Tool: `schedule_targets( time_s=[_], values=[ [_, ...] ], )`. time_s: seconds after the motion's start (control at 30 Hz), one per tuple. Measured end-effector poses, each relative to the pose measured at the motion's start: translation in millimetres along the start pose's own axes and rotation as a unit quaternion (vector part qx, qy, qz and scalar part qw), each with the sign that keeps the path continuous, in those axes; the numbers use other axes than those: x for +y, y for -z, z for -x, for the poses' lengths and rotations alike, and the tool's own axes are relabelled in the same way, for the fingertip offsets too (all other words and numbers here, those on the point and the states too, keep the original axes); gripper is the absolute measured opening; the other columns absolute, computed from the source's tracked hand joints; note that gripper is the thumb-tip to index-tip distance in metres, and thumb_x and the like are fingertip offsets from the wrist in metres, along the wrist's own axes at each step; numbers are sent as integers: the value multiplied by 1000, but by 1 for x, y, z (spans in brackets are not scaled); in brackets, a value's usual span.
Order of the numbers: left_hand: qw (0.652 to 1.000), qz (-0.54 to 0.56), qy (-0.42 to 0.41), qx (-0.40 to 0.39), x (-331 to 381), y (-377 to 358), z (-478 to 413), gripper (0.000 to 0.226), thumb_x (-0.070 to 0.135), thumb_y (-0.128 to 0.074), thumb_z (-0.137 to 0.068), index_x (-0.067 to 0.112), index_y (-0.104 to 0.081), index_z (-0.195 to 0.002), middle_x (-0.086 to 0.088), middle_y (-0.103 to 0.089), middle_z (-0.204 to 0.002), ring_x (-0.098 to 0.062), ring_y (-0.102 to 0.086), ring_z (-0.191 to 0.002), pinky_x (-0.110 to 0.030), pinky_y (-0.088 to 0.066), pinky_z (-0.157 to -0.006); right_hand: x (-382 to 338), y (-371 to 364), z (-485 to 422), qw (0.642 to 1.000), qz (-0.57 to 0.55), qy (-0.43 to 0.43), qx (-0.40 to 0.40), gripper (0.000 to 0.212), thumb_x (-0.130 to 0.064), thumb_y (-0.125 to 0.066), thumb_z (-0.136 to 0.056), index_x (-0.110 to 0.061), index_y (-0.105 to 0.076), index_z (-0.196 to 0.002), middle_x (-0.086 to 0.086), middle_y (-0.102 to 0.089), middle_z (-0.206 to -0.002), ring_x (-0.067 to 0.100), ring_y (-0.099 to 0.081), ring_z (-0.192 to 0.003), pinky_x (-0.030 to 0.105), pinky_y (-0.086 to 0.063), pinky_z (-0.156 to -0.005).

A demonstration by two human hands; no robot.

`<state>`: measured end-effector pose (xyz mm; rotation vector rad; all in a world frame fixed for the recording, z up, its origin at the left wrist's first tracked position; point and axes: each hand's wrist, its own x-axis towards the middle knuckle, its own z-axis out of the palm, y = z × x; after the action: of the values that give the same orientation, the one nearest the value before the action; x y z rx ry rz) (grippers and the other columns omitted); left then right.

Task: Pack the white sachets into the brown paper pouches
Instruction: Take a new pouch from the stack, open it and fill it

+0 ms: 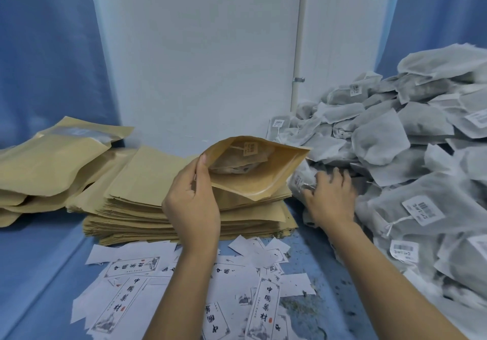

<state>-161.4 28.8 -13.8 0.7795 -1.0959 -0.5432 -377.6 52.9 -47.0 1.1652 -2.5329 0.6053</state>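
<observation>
Nearest on the blue cloth [39, 273] lie thin rectangular printed labels [131, 295]. Beyond them, the left hand [192, 208] pinches the rim of a stiff brown paper pouch [253, 184], its mouth bowed open above a stack of flat pouches [142, 197]. The right hand [329, 200] curls its fingers round a soft, fibrous white sachet [300, 181] at the foot of the lumpy heap [421, 160].

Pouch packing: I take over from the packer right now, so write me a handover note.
Left hand holds an open pouch by its rim; a packed sachet shows inside.
Right hand grips a loose sachet at the edge of the sachet pile.
Bulging pouches lie far left, apparently done.
Left: drop this one in, then work through the flat pouch stack and the pile.
</observation>
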Motion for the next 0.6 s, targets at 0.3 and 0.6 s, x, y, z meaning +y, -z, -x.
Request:
schedule_targets(
  time_s=[0.3, 0.6],
  values=[
    [1000, -2, -5, 4, 0, -2, 0, 26, 24, -56, -95, 5, -73, -89, -15, -64, -77, -5, -45, -59, -16, -37, -64, -13, -1, 7, 994, -99, -5, -36, 76, -44, -68, -79, -19, -28, -139, 25, -34, -136, 41, -46, -118, 41, -39, -94],
    [999, 17, -21, 21, 4, 6, -1, 27, 24, -55, -95, 4, -73, -94, -15, -67, -80, -17, -55, -80, -12, -40, -67, -9, -5, 15, 956, -282, -16, 83, 51, -30, -46, -98, -36, -33, -147, 12, -52, -109, 21, -48, -86, 27, -28, -69]
  ],
)
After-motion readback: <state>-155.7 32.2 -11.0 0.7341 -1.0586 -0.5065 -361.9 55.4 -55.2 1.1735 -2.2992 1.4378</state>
